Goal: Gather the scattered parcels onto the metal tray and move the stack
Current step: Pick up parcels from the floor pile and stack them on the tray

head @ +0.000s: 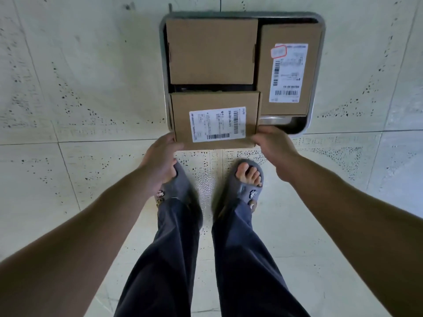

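Observation:
A metal tray lies on the tiled floor ahead of my feet. A plain cardboard parcel sits at its far left. Along the tray's right side lies a labelled parcel, with bare metal showing at the near right corner. A third parcel with a white shipping label is at the near left, overhanging the tray's near edge. My left hand grips its near left corner and my right hand grips its near right corner.
My two feet in grey slippers stand on the pale speckled floor tiles just behind the tray. Dark trouser legs fill the lower middle of the view.

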The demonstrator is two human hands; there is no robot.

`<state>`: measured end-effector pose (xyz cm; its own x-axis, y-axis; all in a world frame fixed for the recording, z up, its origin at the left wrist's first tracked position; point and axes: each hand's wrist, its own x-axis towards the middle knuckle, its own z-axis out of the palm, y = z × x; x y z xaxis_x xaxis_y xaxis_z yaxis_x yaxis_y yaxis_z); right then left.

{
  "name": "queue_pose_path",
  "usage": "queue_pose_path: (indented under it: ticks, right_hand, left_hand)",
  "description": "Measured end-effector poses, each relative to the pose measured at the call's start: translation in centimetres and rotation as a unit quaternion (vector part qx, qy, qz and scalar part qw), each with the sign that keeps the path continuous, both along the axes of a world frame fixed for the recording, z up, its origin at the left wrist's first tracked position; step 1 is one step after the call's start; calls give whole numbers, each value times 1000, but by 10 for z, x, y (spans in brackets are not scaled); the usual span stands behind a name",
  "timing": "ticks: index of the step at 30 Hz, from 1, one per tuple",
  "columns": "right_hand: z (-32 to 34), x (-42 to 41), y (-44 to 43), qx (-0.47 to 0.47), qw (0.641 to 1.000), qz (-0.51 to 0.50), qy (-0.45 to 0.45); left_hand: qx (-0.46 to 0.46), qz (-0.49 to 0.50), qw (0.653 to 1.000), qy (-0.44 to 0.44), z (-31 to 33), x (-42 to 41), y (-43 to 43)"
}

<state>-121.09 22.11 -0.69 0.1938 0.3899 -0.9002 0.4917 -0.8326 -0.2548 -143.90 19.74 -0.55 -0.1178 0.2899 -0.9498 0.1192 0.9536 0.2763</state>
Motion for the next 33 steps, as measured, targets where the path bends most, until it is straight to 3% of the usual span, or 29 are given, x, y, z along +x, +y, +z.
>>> queue_pose_path:
  ticks: [4, 18, 22, 28, 33]
  right_hand:
    - [-10, -1, 0, -2, 1000, -21, 0]
    - [-12, -1, 9, 26, 999, -38, 2]
    - [-1, 1, 7, 30, 998, -54, 21]
    - [50, 8, -13, -18, 997, -75, 13]
    - [122, 13, -24, -42, 989, -136, 26]
  left_hand:
    - [13, -39, 999, 33, -18, -4, 6]
    - [11, -15, 999, 36, -24, 3, 16]
    - [15, -51, 995, 84, -20, 5, 21]
    - [26, -63, 993, 99, 31, 16, 15]
    - [19, -13, 998, 66, 108, 34, 10]
